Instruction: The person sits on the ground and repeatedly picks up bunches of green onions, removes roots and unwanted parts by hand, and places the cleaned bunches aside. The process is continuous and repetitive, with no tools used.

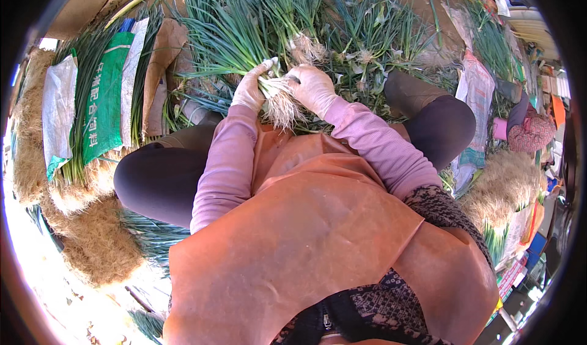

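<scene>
Both my hands wear pale gloves and meet over a bunch of scallions in front of my orange apron. My left hand is wrapped around the white stems, its thumb lying across the top. The green leaves fan away to the upper left, and the stringy roots hang towards me. At the right side of the stems is my right hand, its fingers curled close to the roots. A small dark thing shows at those fingers; I cannot tell what it is.
Another scallion bunch lies just beyond my hands. Loose scallions and leaf scraps cover the ground ahead. To the left, scallions are stacked with a green printed sack over them. A woven sack stands at right, near another person.
</scene>
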Available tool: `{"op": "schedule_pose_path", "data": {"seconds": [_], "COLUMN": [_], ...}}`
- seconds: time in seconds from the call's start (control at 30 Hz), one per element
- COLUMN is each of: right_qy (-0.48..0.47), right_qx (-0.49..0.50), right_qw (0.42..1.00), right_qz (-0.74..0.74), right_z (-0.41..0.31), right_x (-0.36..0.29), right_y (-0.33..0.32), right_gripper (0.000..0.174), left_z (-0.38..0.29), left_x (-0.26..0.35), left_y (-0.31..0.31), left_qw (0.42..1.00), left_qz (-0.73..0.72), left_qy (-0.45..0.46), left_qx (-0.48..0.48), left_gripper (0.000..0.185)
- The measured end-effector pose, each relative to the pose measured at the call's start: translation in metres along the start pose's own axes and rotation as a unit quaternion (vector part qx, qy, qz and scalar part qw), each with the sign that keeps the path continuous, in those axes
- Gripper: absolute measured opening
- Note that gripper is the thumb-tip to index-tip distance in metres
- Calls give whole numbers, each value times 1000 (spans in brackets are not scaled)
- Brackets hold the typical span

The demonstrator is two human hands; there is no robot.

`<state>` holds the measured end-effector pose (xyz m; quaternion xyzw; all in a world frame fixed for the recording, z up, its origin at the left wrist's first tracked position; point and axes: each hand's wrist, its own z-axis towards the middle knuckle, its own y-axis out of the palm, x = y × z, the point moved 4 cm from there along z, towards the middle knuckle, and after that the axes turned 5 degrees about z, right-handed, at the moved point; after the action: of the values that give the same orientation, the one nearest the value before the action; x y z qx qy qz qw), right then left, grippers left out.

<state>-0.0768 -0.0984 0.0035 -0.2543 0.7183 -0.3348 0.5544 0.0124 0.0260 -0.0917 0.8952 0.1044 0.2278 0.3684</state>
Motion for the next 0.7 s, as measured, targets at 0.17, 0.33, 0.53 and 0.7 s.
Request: {"op": "schedule_pose_path", "data": {"seconds": [0.17, 0.33, 0.53, 0.7], "right_qy": [189, 228, 319, 93], "right_qx": [-25, 56, 155, 97], "right_qw": [765, 722, 770, 991], "right_qz": [615, 651, 531, 11], "right_z": [1, 3, -2, 8], "right_x": [21, 52, 163, 101], "right_y": [29, 38, -23, -37], "right_gripper": [22, 18, 25, 45], "left_z": [-12, -20, -20, -14], "left_x": [-3, 2, 19, 3], "left_y": [12, 15, 7, 8], "left_qw": [999, 999, 997, 998], "left_qz": [11, 43, -17, 20], "left_qy": [-4, 20, 68, 13], "left_qx": [-37, -26, -12, -57], "left_gripper": [23, 26, 25, 28]}}
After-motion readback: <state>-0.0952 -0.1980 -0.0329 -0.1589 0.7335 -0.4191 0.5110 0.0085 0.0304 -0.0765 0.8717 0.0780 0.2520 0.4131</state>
